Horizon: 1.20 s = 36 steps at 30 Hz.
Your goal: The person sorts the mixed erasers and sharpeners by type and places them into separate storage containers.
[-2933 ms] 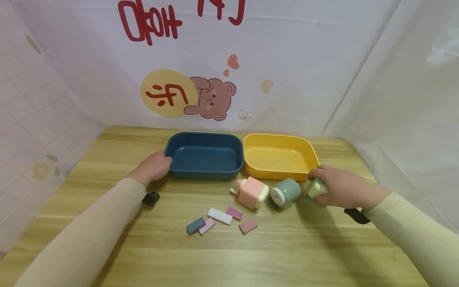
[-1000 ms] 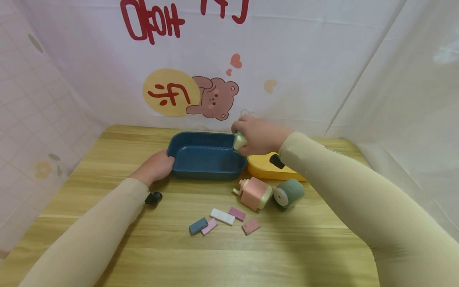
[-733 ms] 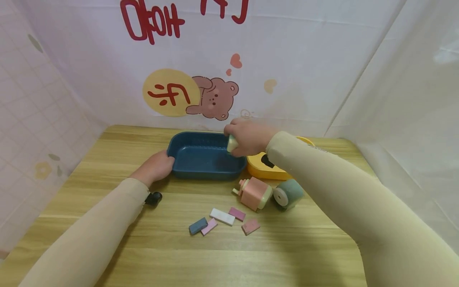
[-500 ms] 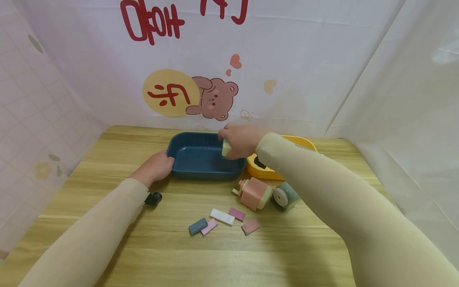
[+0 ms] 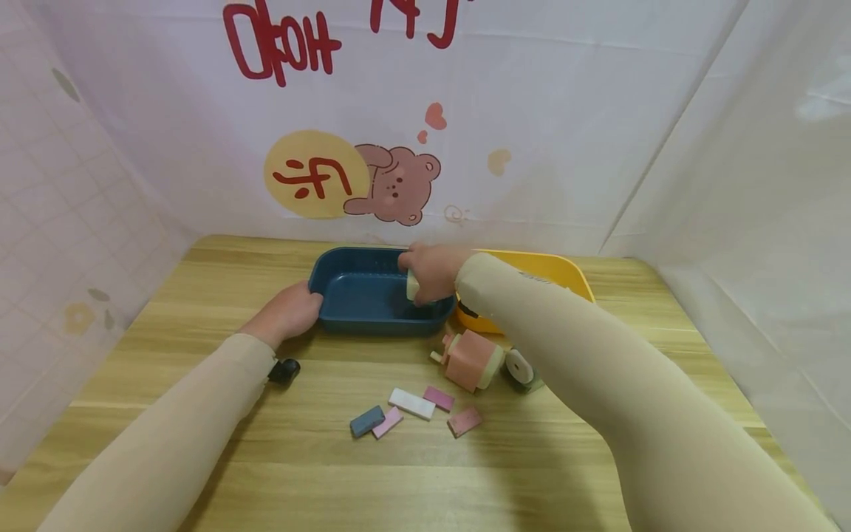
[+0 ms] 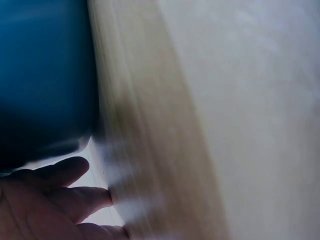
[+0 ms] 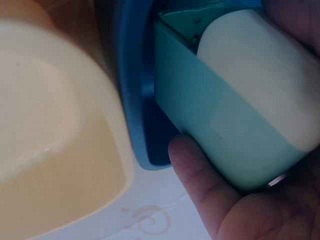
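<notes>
My right hand point(image 5: 417, 279) grips a mint-green and cream pencil sharpener point(image 5: 413, 285) low inside the right end of the blue tray point(image 5: 352, 295). Up close, the right wrist view has the sharpener point(image 7: 235, 125) over the blue tray's rim point(image 7: 131, 100), my thumb point(image 7: 200, 190) under it. My left hand point(image 5: 292, 310) rests against the tray's left end, thumb at the rim. In the blurred left wrist view its fingers point(image 6: 60, 185) lie fairly straight beside the tray point(image 6: 45, 75).
A yellow tray point(image 5: 552, 270) stands right of the blue one. In front lie a pink sharpener point(image 5: 468, 360) and a dark green sharpener point(image 5: 521, 367), half hidden by my right arm. Several small erasers point(image 5: 411, 403) are scattered nearer me. Curtains close in the wooden table point(image 5: 199, 295).
My right hand picked the mint sharpener up from the table's right side, carried it left over the yellow tray and lowered it into the blue tray. The left hand stayed put.
</notes>
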Motion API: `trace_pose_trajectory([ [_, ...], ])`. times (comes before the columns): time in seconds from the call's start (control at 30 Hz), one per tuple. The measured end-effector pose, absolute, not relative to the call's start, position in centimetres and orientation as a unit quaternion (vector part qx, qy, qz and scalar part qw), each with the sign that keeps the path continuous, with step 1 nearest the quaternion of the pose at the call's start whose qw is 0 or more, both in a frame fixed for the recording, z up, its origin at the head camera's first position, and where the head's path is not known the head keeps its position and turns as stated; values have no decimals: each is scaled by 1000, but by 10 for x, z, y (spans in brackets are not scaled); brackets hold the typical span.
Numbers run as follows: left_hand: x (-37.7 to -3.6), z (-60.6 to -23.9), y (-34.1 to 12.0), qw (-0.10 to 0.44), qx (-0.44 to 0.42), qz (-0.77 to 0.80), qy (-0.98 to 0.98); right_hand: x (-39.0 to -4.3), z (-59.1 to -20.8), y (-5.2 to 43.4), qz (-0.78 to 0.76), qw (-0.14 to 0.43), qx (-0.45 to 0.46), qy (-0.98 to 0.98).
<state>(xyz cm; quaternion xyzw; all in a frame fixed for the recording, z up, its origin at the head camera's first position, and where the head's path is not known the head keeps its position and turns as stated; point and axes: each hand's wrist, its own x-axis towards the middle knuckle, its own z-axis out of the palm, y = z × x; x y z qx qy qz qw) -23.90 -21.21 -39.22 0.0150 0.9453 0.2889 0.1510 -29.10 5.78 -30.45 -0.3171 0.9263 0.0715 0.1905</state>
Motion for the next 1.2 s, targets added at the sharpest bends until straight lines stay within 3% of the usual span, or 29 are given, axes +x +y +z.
trace_pose_trajectory([
  [1.2,-236,-393,-210,141,16,291,946,-300,-327,46,66,218,-306,924],
])
